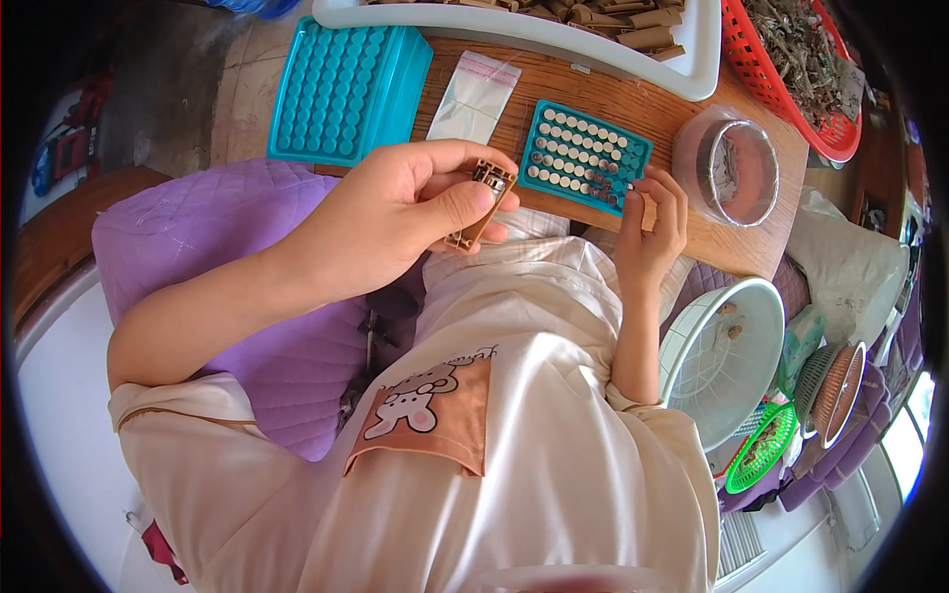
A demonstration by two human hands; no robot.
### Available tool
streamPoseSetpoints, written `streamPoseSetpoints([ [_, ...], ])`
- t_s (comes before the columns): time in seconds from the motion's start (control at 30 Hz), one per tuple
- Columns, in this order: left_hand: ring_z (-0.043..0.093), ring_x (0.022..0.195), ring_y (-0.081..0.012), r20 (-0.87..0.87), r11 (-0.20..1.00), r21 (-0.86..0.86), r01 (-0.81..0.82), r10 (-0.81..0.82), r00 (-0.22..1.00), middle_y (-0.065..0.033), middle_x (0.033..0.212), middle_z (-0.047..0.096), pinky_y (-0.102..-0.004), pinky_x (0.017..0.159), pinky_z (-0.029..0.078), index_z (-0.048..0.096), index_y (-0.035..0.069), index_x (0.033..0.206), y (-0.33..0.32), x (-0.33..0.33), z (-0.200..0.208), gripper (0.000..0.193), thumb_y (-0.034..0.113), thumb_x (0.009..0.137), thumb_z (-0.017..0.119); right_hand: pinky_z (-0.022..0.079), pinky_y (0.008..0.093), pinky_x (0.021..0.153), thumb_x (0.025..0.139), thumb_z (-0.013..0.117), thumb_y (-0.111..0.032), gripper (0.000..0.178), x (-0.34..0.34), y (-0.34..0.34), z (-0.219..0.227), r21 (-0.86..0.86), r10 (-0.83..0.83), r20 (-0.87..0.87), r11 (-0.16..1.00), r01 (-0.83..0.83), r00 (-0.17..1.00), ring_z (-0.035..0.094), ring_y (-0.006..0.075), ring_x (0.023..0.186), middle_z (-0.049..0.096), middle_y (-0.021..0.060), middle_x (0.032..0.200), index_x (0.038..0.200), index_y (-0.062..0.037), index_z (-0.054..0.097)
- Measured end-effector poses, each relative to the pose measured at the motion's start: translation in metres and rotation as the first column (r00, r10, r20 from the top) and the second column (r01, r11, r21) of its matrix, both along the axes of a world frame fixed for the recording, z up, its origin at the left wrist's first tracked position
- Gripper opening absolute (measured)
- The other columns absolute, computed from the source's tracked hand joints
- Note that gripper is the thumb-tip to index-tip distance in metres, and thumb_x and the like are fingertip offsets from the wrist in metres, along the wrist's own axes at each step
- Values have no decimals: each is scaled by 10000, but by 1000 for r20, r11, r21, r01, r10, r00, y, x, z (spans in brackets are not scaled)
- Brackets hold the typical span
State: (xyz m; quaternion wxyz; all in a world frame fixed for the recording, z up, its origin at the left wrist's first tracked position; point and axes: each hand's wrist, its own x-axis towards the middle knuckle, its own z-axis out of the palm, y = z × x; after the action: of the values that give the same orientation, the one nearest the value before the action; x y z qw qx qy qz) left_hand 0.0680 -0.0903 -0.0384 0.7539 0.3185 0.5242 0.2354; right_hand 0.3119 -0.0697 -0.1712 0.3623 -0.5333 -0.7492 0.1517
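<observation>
My left hand (415, 203) is closed around a small brown rectangular plastic casing (478, 210), with metal parts showing inside its upper end. My right hand (654, 222) is at the right edge of a small teal tray (639, 148), its thumb and forefinger pinched together. Whatever lies between those fingertips is too small to make out. Rows of round white pieces (570, 144) fill most of the tray's holes, and small dark metallic bits (599, 188) lie toward its near right corner.
On the wooden table (756, 232) are clear plastic bags (473, 99), a round clear tub (733, 168) and a white bin (697, 59) of brown casings. Left stands a larger teal tray (341, 89); a red basket (781, 79) is far right. A pale basin (727, 361) is beside my right arm.
</observation>
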Motion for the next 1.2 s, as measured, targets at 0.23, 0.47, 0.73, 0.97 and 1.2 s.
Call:
streamPoseSetpoints([
  [0.23,558,878,-115,9,987,161,20,-22,1000,-75,1028,549,-225,758,456,438,1,1168,-2,2,-3,355,97,839,526,472,272,695,644,603,94,208,-81,-17,61,130,181,-625,983,-127,760,592,214,799,596,136,885,825,0,559],
  [0.47,537,900,-105,-33,978,207,4,2,999,-70,1014,552,-227,767,461,439,-22,1160,-3,3,0,365,79,825,543,493,272,674,636,620,90,207,-89,-21,61,142,219,-530,975,-170,819,599,211,792,595,131,902,819,7,570],
  [0.73,538,869,-96,-31,971,238,0,7,1000,-65,968,562,-220,740,463,447,-18,1151,-4,3,-2,333,73,839,519,488,267,672,638,627,99,200,-95,-22,61,122,164,-555,986,-116,816,599,211,782,592,123,875,809,18,564],
  [0.97,549,727,-68,-33,970,213,-119,129,991,-65,823,602,-203,619,457,501,-69,1058,-8,1,-10,257,39,825,511,487,264,632,692,617,69,146,-94,-13,80,-94,226,-531,942,-322,817,587,207,732,577,107,863,813,14,556],
  [1.2,546,679,-71,-371,894,359,267,-126,920,-73,784,611,-214,586,431,506,-74,1042,-7,-2,-5,270,80,821,517,466,260,599,619,696,-28,316,-73,30,104,-542,381,-392,639,-545,837,566,191,777,564,83,857,884,-7,527],
])
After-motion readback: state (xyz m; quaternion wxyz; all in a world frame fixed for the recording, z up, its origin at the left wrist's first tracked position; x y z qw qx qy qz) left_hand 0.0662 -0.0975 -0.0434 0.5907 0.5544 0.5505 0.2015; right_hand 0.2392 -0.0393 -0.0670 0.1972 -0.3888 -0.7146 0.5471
